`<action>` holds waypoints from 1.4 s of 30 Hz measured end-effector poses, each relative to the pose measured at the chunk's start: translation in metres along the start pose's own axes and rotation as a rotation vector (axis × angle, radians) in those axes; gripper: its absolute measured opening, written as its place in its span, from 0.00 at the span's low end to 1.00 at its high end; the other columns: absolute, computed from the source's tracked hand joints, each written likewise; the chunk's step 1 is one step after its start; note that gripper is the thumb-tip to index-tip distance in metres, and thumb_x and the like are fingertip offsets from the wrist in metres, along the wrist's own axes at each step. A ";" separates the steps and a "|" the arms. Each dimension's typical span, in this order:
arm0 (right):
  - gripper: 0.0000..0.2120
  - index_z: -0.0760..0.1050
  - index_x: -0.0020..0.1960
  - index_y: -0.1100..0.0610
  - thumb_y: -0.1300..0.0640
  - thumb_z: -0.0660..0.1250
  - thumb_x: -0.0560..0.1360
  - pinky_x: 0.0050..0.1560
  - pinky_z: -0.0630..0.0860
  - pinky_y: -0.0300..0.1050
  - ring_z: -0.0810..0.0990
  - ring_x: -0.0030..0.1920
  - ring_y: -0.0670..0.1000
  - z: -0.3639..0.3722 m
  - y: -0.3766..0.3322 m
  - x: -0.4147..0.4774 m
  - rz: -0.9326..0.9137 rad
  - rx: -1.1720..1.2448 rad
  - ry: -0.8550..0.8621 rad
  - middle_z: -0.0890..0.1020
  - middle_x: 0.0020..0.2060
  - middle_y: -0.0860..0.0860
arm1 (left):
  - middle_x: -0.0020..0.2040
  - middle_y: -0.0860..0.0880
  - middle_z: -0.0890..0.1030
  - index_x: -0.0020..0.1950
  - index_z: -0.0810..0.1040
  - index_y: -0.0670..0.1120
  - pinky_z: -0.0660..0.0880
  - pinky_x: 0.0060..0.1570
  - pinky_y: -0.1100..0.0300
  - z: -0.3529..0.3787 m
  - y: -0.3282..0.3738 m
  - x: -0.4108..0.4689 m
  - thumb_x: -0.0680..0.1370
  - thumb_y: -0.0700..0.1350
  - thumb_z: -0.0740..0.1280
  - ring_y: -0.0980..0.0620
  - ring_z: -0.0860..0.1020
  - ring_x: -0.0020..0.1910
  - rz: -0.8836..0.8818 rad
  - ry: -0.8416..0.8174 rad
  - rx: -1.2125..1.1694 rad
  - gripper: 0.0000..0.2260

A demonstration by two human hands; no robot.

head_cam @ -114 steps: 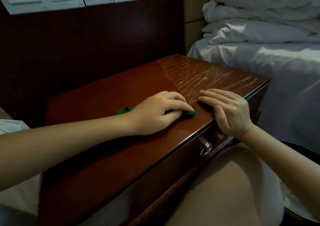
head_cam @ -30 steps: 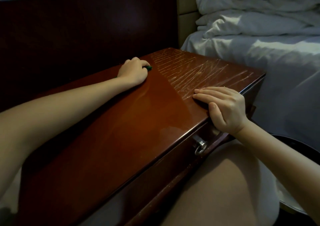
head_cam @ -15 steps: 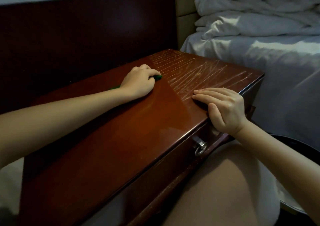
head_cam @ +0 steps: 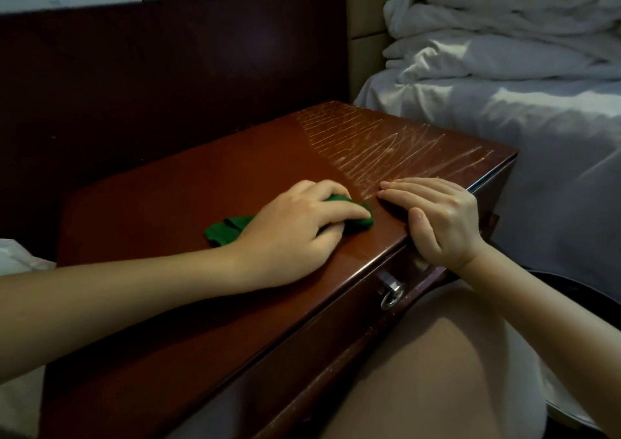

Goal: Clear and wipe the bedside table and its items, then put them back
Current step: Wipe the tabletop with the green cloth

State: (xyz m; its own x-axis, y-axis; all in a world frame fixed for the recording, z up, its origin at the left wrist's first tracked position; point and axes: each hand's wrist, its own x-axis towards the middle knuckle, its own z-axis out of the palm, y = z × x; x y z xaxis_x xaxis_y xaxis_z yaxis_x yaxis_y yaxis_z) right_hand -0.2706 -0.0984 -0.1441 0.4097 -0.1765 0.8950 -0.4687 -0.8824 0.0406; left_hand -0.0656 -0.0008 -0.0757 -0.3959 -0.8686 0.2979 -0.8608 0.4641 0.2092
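Head view: I see a glossy reddish-brown wooden bedside table (head_cam: 201, 186), its far right corner dulled by pale scratches. The left hand (head_cam: 295, 233) curls over a crumpled green cloth (head_cam: 225, 232), pressing it to the tabletop near the front edge; one end pokes out by the wrist. The right hand (head_cam: 443, 217) lies just beside it, fingers straight, thumb over the edge. A metal ring pull (head_cam: 391, 296) hangs below. Rumpled white bedding (head_cam: 504, 102) lies to the right.

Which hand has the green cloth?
The left hand, its fingers curled over the green cloth on the bedside table. The right hand holds no cloth; it just rests on the table's front edge.
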 end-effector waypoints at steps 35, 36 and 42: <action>0.28 0.82 0.49 0.61 0.53 0.44 0.80 0.47 0.79 0.49 0.83 0.48 0.55 0.004 0.003 -0.002 -0.038 -0.014 0.057 0.84 0.47 0.55 | 0.67 0.48 0.71 0.65 0.75 0.54 0.68 0.61 0.50 0.006 -0.126 0.121 0.79 0.42 0.53 0.45 0.66 0.67 -0.476 0.111 0.154 0.18; 0.28 0.82 0.49 0.62 0.53 0.44 0.80 0.47 0.79 0.49 0.84 0.48 0.55 0.004 0.003 -0.002 -0.039 -0.016 0.058 0.84 0.47 0.55 | 0.67 0.48 0.71 0.65 0.75 0.54 0.68 0.61 0.50 0.007 -0.126 0.120 0.79 0.42 0.53 0.46 0.66 0.67 -0.476 0.112 0.150 0.18; 0.29 0.82 0.49 0.62 0.53 0.44 0.80 0.47 0.79 0.49 0.84 0.48 0.55 0.004 0.003 -0.002 -0.042 -0.021 0.058 0.84 0.47 0.56 | 0.66 0.49 0.71 0.64 0.76 0.55 0.69 0.63 0.49 0.007 -0.118 0.114 0.80 0.43 0.54 0.47 0.67 0.66 -0.412 0.102 0.137 0.18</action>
State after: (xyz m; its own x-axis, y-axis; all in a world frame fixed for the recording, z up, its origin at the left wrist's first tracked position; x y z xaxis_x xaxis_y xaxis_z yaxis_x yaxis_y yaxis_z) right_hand -0.2690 -0.1024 -0.1473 0.3835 -0.1129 0.9166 -0.4682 -0.8793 0.0876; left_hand -0.0119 -0.1555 -0.0732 0.0170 -0.9514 0.3076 -0.9771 0.0493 0.2067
